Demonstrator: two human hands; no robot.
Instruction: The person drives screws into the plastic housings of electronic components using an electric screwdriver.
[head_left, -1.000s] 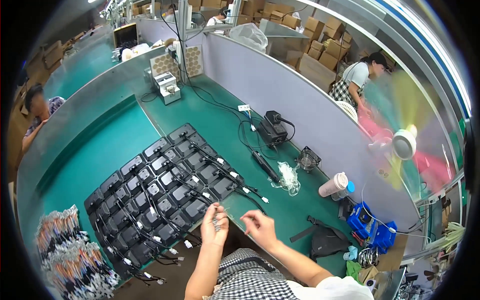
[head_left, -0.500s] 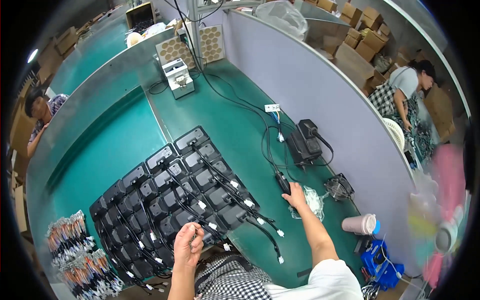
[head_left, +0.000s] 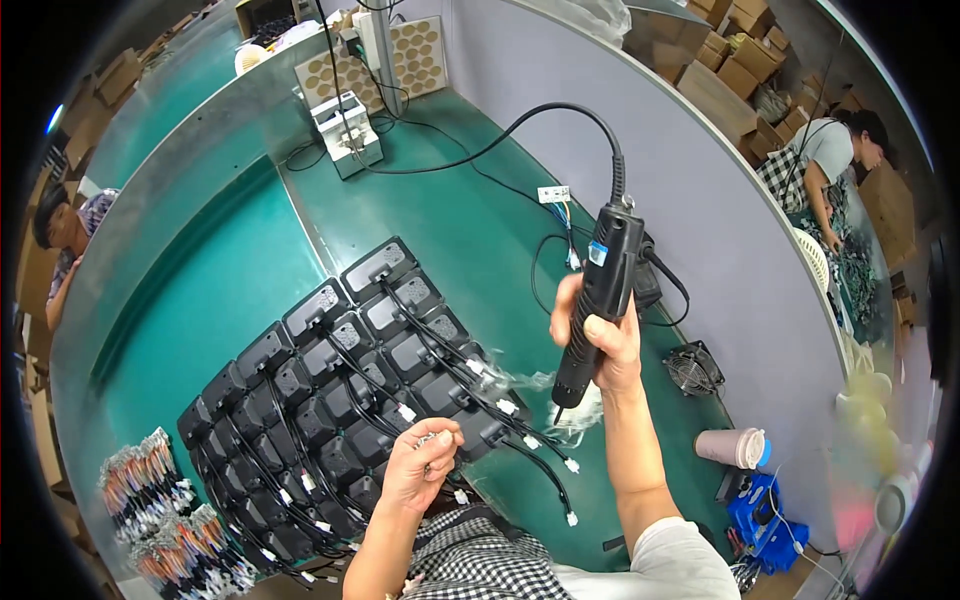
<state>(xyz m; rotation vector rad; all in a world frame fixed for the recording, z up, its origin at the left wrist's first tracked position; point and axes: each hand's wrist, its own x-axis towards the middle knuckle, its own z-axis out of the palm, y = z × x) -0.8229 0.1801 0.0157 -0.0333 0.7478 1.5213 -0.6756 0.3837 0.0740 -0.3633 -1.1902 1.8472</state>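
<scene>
R hand (head_left: 620, 362) wrapped round blk screwdriver (head_left: 606, 262), tip down, held above bench (head_left: 470, 225); L hand (head_left: 415, 475) curled tight round small silvery pcs (head_left: 427, 439), partly hidden, nr bench's front edge & blk units (head_left: 340, 455); open strip betw units & partition (head_left: 725, 235)

The electric screwdriver (head_left: 602, 283) is black, with a blue-and-white label (head_left: 598, 253); small pieces (head_left: 428, 438) shine silvery. The square units (head_left: 319, 306) on the left are black with black cables, ending in white connectors (head_left: 572, 519). At near left, wire bundles (head_left: 182, 552) mix orange, white and black. The bench (head_left: 440, 200) is green, the right partition (head_left: 725, 290) pale lilac-grey. On the right, a cup (head_left: 727, 448) is dusty pink and the bins (head_left: 765, 525) bright blue. A black-and-white check covers the near apron (head_left: 490, 560); tan discs dot the far panel (head_left: 417, 57).
</scene>
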